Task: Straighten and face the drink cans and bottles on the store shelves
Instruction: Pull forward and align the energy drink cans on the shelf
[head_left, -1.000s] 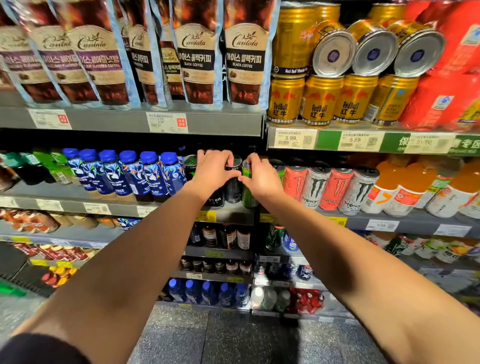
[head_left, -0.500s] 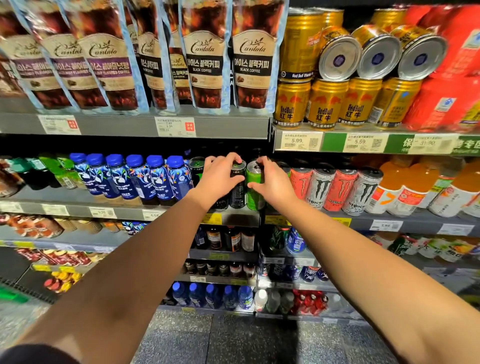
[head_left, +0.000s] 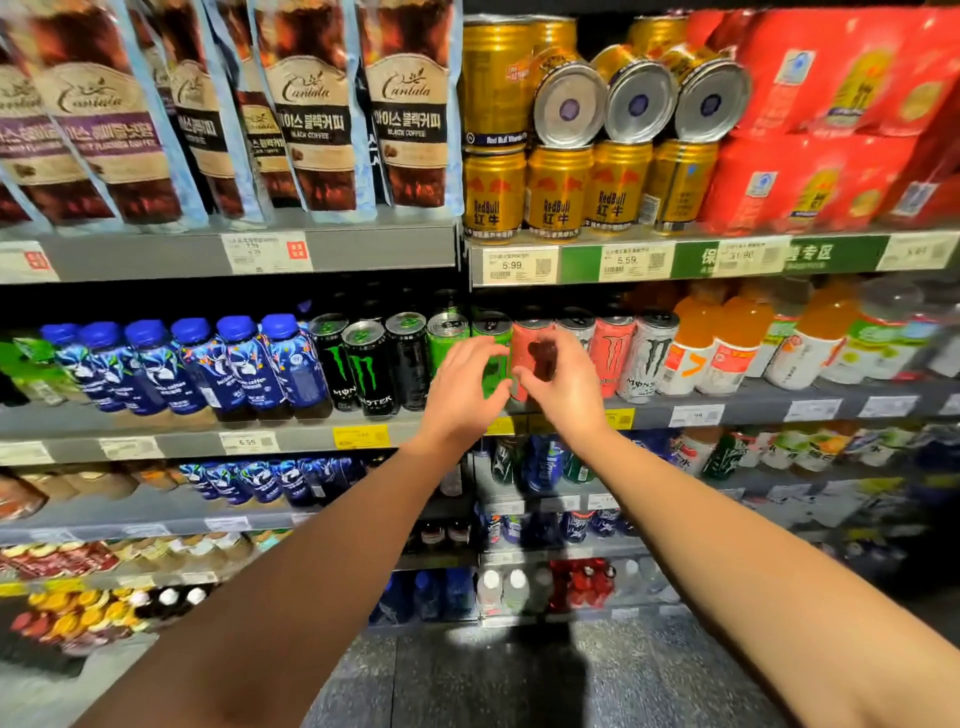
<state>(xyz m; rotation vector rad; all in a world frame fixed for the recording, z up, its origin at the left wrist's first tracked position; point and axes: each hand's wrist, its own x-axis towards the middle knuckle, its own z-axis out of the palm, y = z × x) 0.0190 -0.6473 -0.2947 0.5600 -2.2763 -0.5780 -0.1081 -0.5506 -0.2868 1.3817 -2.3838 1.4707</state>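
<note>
I read "Cantata" and "BLACK COFFEE" on coffee pouches (head_left: 408, 119), "RedBull" on gold cans (head_left: 558, 195), "MONSTER" on black cans (head_left: 371, 371), 5.99 and 5.59 on price tags (head_left: 519, 265), 5.59 on lower tag (head_left: 248, 442).

both arms outstretched, left hand (head_left: 465, 387) and right hand (head_left: 563, 387) side by side, fingers curled.

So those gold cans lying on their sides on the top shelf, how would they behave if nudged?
The sideways gold cans would probably roll: they rest on their curved walls on top of the upright gold cans, round ends facing out. Their perch looks narrow, so a fall off the shelf seems possible. Being rigid metal, they should keep their shape under a push.
</note>
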